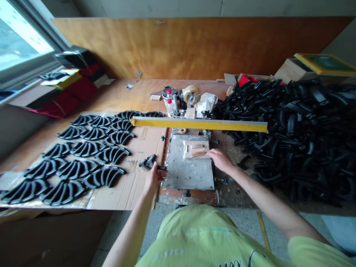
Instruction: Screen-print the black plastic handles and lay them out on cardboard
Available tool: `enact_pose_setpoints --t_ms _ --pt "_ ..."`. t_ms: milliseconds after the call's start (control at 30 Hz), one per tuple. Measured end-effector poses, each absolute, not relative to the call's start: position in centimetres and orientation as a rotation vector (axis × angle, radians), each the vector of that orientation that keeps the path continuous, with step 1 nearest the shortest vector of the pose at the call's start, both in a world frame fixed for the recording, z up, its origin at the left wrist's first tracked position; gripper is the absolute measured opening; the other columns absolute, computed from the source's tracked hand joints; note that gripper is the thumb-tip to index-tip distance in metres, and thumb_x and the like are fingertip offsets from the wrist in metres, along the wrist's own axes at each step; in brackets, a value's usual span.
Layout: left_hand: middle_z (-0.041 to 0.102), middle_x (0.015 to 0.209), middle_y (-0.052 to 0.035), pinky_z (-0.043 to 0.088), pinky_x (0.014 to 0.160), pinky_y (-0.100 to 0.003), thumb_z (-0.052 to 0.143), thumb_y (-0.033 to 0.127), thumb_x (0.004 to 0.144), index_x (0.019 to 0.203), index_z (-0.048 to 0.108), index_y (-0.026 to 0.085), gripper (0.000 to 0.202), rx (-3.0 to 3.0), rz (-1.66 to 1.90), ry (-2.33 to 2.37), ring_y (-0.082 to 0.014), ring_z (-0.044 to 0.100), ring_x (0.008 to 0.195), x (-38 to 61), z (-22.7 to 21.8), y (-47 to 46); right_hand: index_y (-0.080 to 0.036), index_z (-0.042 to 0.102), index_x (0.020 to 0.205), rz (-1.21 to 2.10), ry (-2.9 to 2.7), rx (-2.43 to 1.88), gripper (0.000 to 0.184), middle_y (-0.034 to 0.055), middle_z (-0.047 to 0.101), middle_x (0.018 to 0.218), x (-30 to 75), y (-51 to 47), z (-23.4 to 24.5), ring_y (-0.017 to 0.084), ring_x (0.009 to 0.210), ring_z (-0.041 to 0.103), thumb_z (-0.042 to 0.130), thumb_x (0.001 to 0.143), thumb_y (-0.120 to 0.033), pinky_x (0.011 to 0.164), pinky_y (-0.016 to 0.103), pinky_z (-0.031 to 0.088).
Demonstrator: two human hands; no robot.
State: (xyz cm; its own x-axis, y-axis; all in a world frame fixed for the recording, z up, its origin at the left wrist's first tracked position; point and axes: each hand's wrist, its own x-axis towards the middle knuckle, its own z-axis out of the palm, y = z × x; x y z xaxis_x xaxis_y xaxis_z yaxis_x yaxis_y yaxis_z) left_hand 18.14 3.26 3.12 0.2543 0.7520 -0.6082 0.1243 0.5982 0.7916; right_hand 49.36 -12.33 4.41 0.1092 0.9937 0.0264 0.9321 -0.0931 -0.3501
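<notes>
My left hand (152, 178) is closed around black curved plastic pieces (148, 161) that look like handles, just left of a grey metal plate (189, 174). How many pieces it holds I cannot make out. My right hand (221, 160) reaches in from the right, its fingers drawn together at the right edge of a small pale block (187, 152) with orange-brown inserts, fixed on the plate. Whatever is between those fingertips is hidden. A yellow-edged bar (200, 124) crosses above the far end of the plate.
Fanned rows of black curved pieces (86, 148) lie on cardboard (133, 189) at left. A large heap of similar pieces (292, 141) covers the right side. Behind the bar stand red-capped bottles (169, 105) and a tape roll (191, 94). Boxes (80, 85) sit by the window.
</notes>
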Motion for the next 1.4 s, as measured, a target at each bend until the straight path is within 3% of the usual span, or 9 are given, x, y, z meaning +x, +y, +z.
enact_pose_setpoints --t_ms 67,200,400,500,633,767,1000,1267,1400 --pt "0.066 0.064 -0.0087 0.039 0.043 -0.020 0.034 0.060 0.087 0.071 0.061 0.014 0.055 0.917 0.516 1.530 -0.0113 0.054 0.048 14.0 1.5 5.6 -0.022 0.068 0.108 0.303 -1.764 -2.591 0.045 0.0111 0.063 0.122 54.4 -15.5 2.9 0.022 0.114 0.054 0.037 0.084 -0.001 0.089 0.031 0.045" --pt "0.058 0.050 -0.0101 0.037 0.041 -0.025 0.032 0.064 0.083 0.060 0.057 0.016 0.059 0.998 0.385 1.756 -0.0166 0.052 0.043 9.4 -1.5 7.8 -0.020 0.068 0.101 0.344 -1.730 -2.769 0.035 0.0148 0.064 0.118 61.3 -20.0 -0.4 0.028 0.115 0.054 0.046 0.078 -0.005 0.090 0.040 0.043" --pt "0.052 0.040 -0.0078 0.029 0.038 -0.026 0.048 0.069 0.076 0.058 0.058 0.017 0.056 1.170 0.226 1.740 -0.0168 0.045 0.034 10.4 -1.9 8.5 -0.021 0.057 0.101 0.361 -1.514 -2.601 0.020 0.0079 0.066 0.082 59.9 -14.6 -0.7 0.022 0.071 0.059 0.054 0.081 -0.020 0.066 0.032 0.041" --pt "0.048 0.035 -0.0050 0.026 0.036 -0.024 0.061 0.064 0.071 0.057 0.058 0.017 0.049 1.261 0.170 1.720 -0.0146 0.040 0.028 10.9 -0.1 9.3 -0.023 0.053 0.092 0.170 -1.516 -2.221 0.012 0.0066 0.064 0.089 55.7 -9.1 1.0 0.021 0.077 0.058 0.060 0.083 -0.029 0.069 0.031 0.042" --pt "0.052 0.038 -0.0042 0.029 0.036 -0.024 0.061 0.060 0.073 0.059 0.059 0.018 0.044 1.418 0.271 1.597 -0.0149 0.044 0.031 13.2 3.7 10.8 -0.021 0.053 0.084 0.142 -1.759 -1.825 0.008 0.0053 0.061 0.089 50.1 -4.4 2.0 0.021 0.083 0.056 0.060 0.084 -0.023 0.075 0.031 0.044" --pt "0.062 0.056 -0.0029 0.036 0.042 -0.020 0.054 0.062 0.079 0.079 0.064 0.017 0.046 1.520 0.550 1.344 -0.0107 0.051 0.041 17.9 9.3 11.3 -0.019 0.058 0.083 0.222 -1.867 -1.677 0.005 0.0062 0.063 0.089 48.1 -3.6 1.8 0.022 0.092 0.056 0.060 0.083 -0.016 0.083 0.034 0.045" --pt "0.060 0.059 0.0028 0.038 0.044 -0.017 0.058 0.054 0.083 0.091 0.060 0.018 0.036 1.355 1.121 0.759 -0.0069 0.050 0.044 25.8 19.3 8.8 -0.020 0.068 0.085 0.314 -1.673 -1.569 0.018 0.0045 0.069 0.094 48.1 -3.5 1.7 0.020 0.095 0.061 0.056 0.081 -0.006 0.089 0.037 0.047" --pt "0.055 0.053 0.0012 0.037 0.043 -0.018 0.057 0.052 0.084 0.068 0.058 0.017 0.038 1.322 1.135 0.827 -0.0069 0.047 0.044 27.7 20.2 7.8 -0.018 0.075 0.097 0.257 -1.735 -1.631 0.027 0.0091 0.072 0.103 47.1 -2.4 -0.5 0.022 0.099 0.063 0.055 0.082 -0.007 0.090 0.040 0.051" --pt "0.058 0.057 0.0003 0.038 0.044 -0.019 0.054 0.051 0.085 0.078 0.063 0.017 0.036 1.342 1.109 0.816 -0.0089 0.051 0.047 27.3 19.3 7.5 -0.019 0.072 0.109 0.187 -1.768 -1.649 0.034 0.0104 0.069 0.116 46.1 -3.3 -0.9 0.024 0.113 0.058 0.050 0.085 -0.008 0.096 0.045 0.049"
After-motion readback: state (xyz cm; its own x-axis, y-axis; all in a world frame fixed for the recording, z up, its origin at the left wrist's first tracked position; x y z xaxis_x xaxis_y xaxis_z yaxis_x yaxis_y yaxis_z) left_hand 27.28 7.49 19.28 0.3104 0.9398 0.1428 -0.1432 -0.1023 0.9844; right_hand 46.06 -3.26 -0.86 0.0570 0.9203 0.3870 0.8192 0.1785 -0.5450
